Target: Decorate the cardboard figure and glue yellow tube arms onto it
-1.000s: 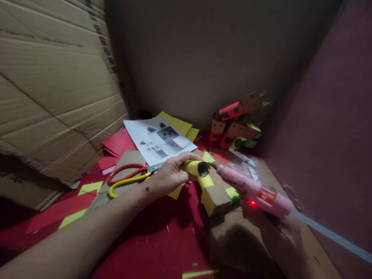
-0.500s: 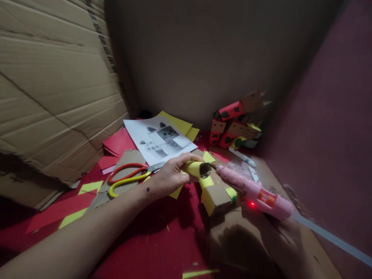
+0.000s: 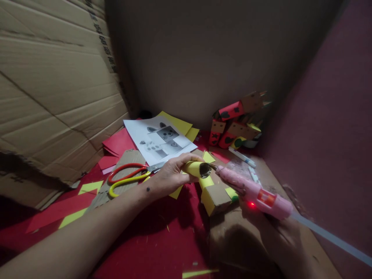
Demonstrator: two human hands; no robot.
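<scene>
My left hand (image 3: 176, 174) grips a yellow paper-covered tube (image 3: 193, 169), its open end facing right and showing a dark hollow. In my right hand (image 3: 273, 232) is a pink glue gun (image 3: 252, 190) with a lit red light and a pale glue stick (image 3: 328, 236) trailing from its back. The nozzle is at the rim of the tube's open end. Below the tube sits a small cardboard box (image 3: 216, 195) with yellow sides. Scissors (image 3: 128, 180) with red and yellow handles lie left of my left hand.
A printed sheet (image 3: 159, 141) lies behind my left hand. Red-and-brown cardboard figures (image 3: 232, 124) stand at the back right, with white markers (image 3: 242, 157) before them. A large cardboard sheet (image 3: 58, 85) rises at left. Red paper (image 3: 64, 209) and yellow scraps are scattered about.
Almost nothing differs. Both hands, the tube and the glue gun keep the same positions, with the nozzle still at the tube's rim.
</scene>
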